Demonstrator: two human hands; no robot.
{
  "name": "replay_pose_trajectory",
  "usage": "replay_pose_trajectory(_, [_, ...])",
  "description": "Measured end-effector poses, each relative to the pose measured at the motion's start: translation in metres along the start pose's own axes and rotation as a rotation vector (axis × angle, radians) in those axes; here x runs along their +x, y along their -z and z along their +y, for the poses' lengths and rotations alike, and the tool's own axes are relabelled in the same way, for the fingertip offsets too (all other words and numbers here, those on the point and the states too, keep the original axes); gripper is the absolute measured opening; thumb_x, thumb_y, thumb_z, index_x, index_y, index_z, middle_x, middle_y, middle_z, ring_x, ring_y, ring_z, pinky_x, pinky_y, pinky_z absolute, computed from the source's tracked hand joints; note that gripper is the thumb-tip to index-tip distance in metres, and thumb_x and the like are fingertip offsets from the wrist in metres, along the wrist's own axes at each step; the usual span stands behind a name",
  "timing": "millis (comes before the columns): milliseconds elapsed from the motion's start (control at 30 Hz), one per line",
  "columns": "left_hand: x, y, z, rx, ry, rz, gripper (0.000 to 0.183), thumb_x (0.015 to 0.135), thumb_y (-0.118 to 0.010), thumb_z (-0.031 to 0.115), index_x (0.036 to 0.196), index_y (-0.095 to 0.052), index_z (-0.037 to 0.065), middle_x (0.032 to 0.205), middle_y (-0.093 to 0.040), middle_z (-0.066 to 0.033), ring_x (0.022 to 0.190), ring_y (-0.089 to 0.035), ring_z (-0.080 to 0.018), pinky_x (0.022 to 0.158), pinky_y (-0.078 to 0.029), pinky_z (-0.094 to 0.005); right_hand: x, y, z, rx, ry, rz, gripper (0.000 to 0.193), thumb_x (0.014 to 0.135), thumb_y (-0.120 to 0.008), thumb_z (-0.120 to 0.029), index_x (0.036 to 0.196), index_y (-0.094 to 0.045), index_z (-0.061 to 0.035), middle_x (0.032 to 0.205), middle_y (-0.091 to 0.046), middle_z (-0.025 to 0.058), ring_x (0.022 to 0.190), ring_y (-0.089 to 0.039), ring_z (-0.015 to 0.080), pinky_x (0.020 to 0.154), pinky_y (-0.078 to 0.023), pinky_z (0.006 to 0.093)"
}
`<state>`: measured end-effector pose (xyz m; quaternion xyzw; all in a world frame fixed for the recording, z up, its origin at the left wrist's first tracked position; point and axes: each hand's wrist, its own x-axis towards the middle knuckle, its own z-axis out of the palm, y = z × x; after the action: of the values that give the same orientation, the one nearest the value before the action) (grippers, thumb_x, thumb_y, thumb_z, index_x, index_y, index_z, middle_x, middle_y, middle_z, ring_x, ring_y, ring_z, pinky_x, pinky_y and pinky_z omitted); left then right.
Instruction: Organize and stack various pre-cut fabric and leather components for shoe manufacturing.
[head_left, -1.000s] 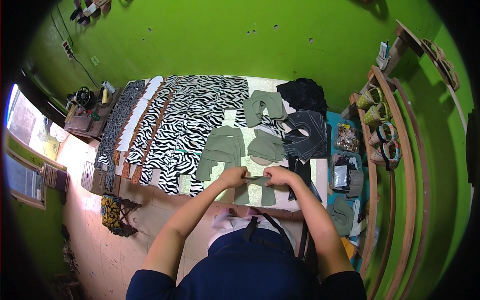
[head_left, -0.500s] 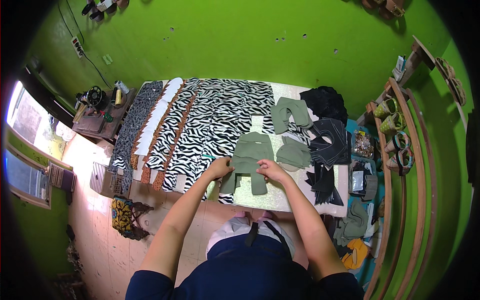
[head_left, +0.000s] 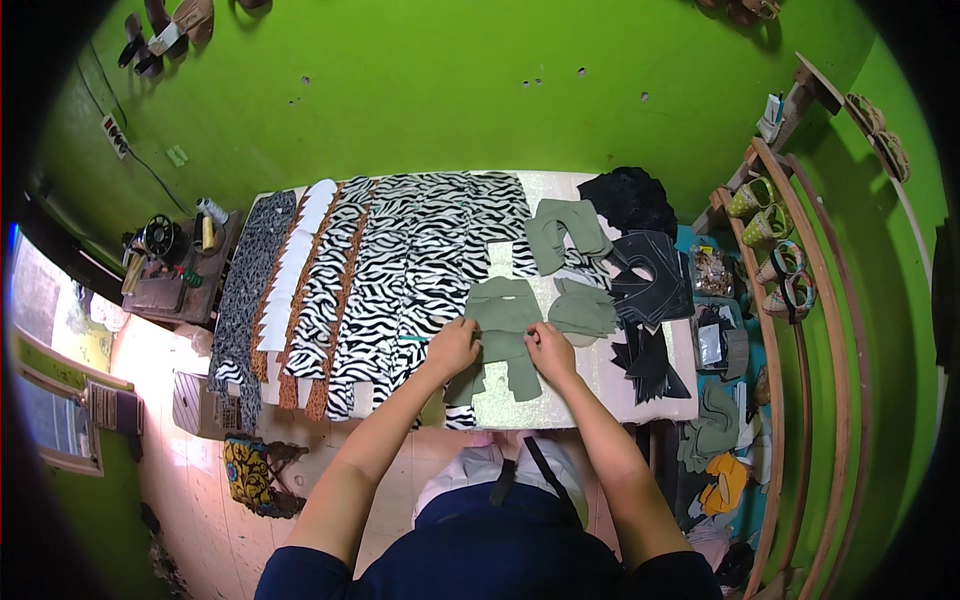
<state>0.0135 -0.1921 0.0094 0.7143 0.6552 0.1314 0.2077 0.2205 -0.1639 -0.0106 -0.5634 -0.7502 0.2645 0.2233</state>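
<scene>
Lying near the front edge of the pale tabletop (head_left: 610,390), the green cut pieces (head_left: 503,308) overlap in a loose stack, with narrow legs reaching toward the person. The left hand (head_left: 455,347) is at the stack's left edge, its fingers curled and partly closed; the right hand (head_left: 551,352) is at the right edge, thumb and fingertips close together. Whether either one pinches a layer or only presses on the border, I cannot tell, as the fingers hide the contact.

The green sheets look thin, matt and light, more like soft fabric or flexible synthetic leather than anything rigid. They lie fairly flat, so they probably have a little body, yet a leg held by its tip would likely droop or fold. Their dull surface suggests modest grip between layers, though a sideways push could well fan the stack out of line. They seem hard to break; creasing is the likelier harm.

The best hold seems to be at the two opposite side edges of the broad part, thumbs above and fingers beneath, taking in every layer at once. The zebra-print pieces (head_left: 435,250) lie close by on the left and the rounded green pieces (head_left: 585,312) on the right, so a wide grasp could catch their edges too
</scene>
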Motion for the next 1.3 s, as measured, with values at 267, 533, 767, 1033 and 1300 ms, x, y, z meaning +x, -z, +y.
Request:
replay_pose_trajectory(267, [0.089,-0.010,0.044,-0.153,0.013,0.012,0.025,0.079,-0.055,0.023,0.098,-0.056,0.006,0.098,-0.057,-0.0124,0.090,-0.056,-0.0293,0.077,-0.046,-0.0373,0.065,0.045,0.038,-0.092,0.016,0.213,0.026,0.084,-0.052,-0.028,0.078,-0.059,-0.0038,0.077,-0.060,0.0159,0.070,-0.057,0.0341,0.059,-0.044,0.0416])
replay_pose_trajectory(533, [0.194,-0.012,0.074,0.057,0.108,0.158,0.035,0.076,-0.058,0.025,0.106,-0.052,0.006,0.101,-0.053,-0.0157,0.090,-0.054,-0.0317,0.077,-0.046,-0.0393,0.153,0.088,0.085,-0.241,0.163,0.138,0.026,0.074,-0.050,-0.004,0.099,-0.057,-0.0068,0.098,-0.057,0.0110,0.095,-0.052,0.0285,0.079,-0.042,0.0379])
replay_pose_trajectory(767, [0.257,-0.018,0.068,0.160,0.160,0.105,0.039,0.075,-0.057,0.022,0.110,-0.050,0.006,0.102,-0.053,-0.0147,0.091,-0.055,-0.0316,0.077,-0.046,-0.0398,0.237,0.082,0.096,-0.301,0.464,0.164,0.033,0.070,-0.053,-0.004,0.103,-0.055,-0.0083,0.107,-0.053,0.0087,0.105,-0.046,0.0261,0.091,-0.034,0.0385])
replay_pose_trajectory(1033, [0.256,-0.018,0.057,0.031,0.138,0.253,0.014,0.075,-0.055,0.014,0.083,-0.060,0.006,0.084,-0.060,-0.0121,0.079,-0.058,-0.0295,0.069,-0.047,-0.0392,0.264,0.067,0.101,-0.478,0.491,0.047,0.022,0.067,-0.057,-0.004,0.088,-0.060,-0.0098,0.091,-0.053,0.0069,0.093,-0.049,0.0236,0.081,-0.037,0.0356])
replay_pose_trajectory(1300, [0.221,-0.001,0.070,0.032,0.054,0.365,0.010,0.075,-0.059,0.014,0.080,-0.061,0.007,0.075,-0.058,-0.0105,0.073,-0.057,-0.0286,0.066,-0.046,-0.0387,0.239,0.094,0.091,-0.330,0.467,0.087,0.009,0.073,-0.054,-0.012,0.080,-0.060,-0.0124,0.082,-0.056,0.0058,0.087,-0.053,0.0247,0.075,-0.041,0.0376])
